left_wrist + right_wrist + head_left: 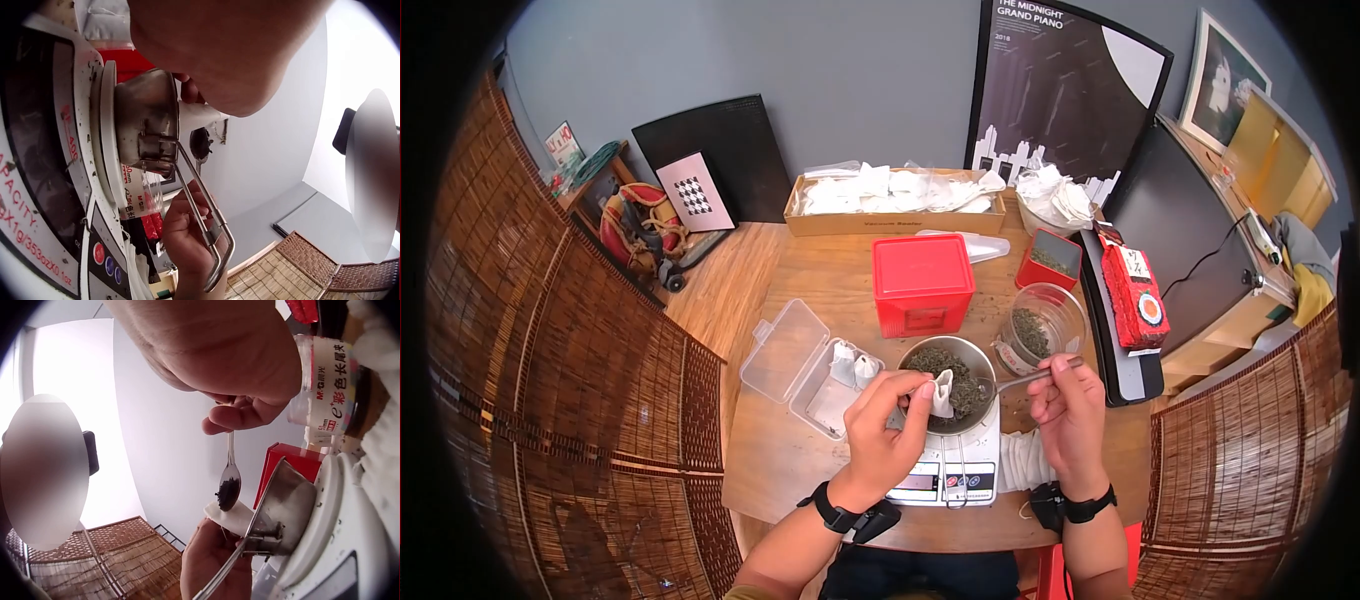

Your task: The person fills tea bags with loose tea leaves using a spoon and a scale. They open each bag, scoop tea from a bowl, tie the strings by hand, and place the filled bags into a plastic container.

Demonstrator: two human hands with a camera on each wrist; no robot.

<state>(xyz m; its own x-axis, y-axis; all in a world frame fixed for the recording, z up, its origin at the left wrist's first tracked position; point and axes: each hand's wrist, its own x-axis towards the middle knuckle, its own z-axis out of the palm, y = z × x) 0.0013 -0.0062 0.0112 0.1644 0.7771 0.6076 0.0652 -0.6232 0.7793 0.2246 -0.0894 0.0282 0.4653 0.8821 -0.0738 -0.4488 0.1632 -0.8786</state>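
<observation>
My left hand (880, 425) pinches a small white tea bag (942, 396) by its edge, over a metal pot (147, 119) of dried tea leaves (940, 362). The bag stands upright with its mouth up. My right hand (1072, 425) grips a metal spoon (1028, 378) by its handle. In the right wrist view the spoon's bowl carries dark leaves (229, 492) close over the bag's opening. The pot, with a folded wire handle (215, 240), sits on a white kitchen scale (985, 468).
Left of the pot is an open clear plastic box (812, 405) with filled tea bags (842, 362). A red tin (922, 290) stands behind. At right are a clear jar (1072, 318) of leaves and white bags (1025, 462). A cardboard box (900, 224) sits at the back.
</observation>
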